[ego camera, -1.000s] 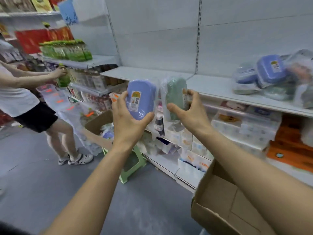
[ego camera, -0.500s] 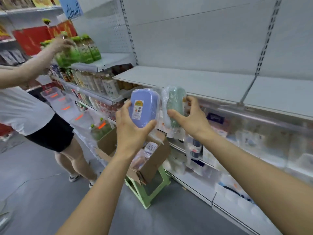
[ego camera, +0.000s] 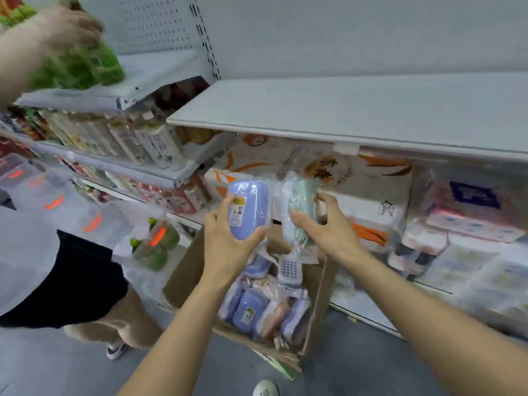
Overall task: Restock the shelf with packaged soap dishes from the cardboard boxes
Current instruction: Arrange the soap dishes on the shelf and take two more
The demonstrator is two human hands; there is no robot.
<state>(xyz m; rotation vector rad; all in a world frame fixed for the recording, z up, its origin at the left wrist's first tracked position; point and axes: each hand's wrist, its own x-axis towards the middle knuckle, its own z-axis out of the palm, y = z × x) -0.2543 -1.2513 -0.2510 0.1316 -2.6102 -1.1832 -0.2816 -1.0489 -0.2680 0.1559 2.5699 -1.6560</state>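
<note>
grey floor (ego camera: 43,367); white back panels (ego camera: 357,35), perforated at left; stocked lower shelves (ego camera: 120,164).

Plastic-wrapped blue oblong soap dish (ego camera: 248,210): one, held up. Plastic-wrapped pale green soap dish (ego camera: 300,208): one, held up. Hands: two. Open brown cardboard box (ego camera: 185,278): one, containing several wrapped blue and pink soap dishes (ego camera: 257,310), exact count unclear. White metal shelf boards (ego camera: 357,110): two.

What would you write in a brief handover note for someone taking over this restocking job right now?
Left hand grips a blue packaged soap dish; right hand grips a green packaged soap dish. Both are held above the open cardboard box, which is full of more packaged dishes. The white shelf above has nothing on its visible part. Left: place these two, then the rest.
</note>
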